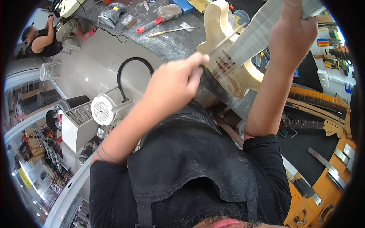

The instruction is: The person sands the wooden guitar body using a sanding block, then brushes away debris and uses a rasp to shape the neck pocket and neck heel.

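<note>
My left hand is closed around the handle end of a slim file. Its thin metal shaft slants up and right across an unpainted wooden guitar body. Brown finger-shaped marks or slots show in the wood just beyond that hand. From the body, a neck wrapped in pale, translucent covering runs up to the right. My right hand grips this neck near the top edge, its fingers partly hidden. Slight blur softens the left hand; whether the file touches the wood I cannot tell.
On the dusty dark bench lie a red-handled brush, a wooden-handled file and a sander-like tool. Guitar necks lie right. A black hose loops left. Another person sits far left.
</note>
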### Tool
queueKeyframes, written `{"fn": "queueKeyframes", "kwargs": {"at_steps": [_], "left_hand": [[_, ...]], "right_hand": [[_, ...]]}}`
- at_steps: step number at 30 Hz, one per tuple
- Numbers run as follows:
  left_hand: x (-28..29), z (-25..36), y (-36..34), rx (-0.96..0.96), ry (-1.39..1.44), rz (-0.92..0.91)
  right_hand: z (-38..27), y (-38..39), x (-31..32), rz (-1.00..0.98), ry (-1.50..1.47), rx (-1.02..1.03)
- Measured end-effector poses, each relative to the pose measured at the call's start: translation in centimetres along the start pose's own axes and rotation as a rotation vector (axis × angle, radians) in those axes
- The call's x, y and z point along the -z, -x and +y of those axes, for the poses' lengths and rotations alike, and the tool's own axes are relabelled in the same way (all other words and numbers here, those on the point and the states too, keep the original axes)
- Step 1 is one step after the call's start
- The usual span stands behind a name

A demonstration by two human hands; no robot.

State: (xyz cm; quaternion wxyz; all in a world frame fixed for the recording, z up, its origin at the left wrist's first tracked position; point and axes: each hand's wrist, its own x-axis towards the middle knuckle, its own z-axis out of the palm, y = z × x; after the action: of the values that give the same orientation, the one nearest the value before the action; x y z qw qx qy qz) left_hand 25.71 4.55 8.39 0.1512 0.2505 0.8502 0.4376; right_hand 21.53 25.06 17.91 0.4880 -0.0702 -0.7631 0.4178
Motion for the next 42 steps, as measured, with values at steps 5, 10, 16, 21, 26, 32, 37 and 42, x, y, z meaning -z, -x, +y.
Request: {"fn": "queueKeyframes", "kwargs": {"at_steps": [5,10,16,21,26,32,37,42], "left_hand": [[-1.2,0.0,-5.7,-0.147,-0.266,0.142],[-0.9,0.9,1.5,0.028,0.075,-0.019],[-2.0,0.0,-5.0,-0.165,-0.240,0.216],[-1.9,0.0,2.2,-0.243,0.211,0.274],[-1.0,-5.4,9.4,-0.185,0.323,0.538],[-0.4,-12.8,10.5,0.214,0.886,0.653],[-1.4,-19.8,10.6,0.346,0.992,0.635],[-1.5,-25.2,11.5,0.452,1.071,0.610]], "right_hand": [[-0.1,0.2,1.0,-0.071,-0.092,0.014],[-0.2,0.2,1.2,-0.004,-0.047,-0.031],[-0.4,-0.1,0.7,-0.114,-0.038,-0.058],[3.0,-2.3,4.6,-0.145,-0.224,-0.221],[4.1,-4.7,6.7,-0.217,-0.281,-0.223],[1.1,-2.1,-2.0,-0.659,-0.060,-0.298],[1.3,2.8,-11.1,-0.950,0.157,-0.175],[5.5,7.8,-19.9,-1.130,0.434,-0.083]]}}
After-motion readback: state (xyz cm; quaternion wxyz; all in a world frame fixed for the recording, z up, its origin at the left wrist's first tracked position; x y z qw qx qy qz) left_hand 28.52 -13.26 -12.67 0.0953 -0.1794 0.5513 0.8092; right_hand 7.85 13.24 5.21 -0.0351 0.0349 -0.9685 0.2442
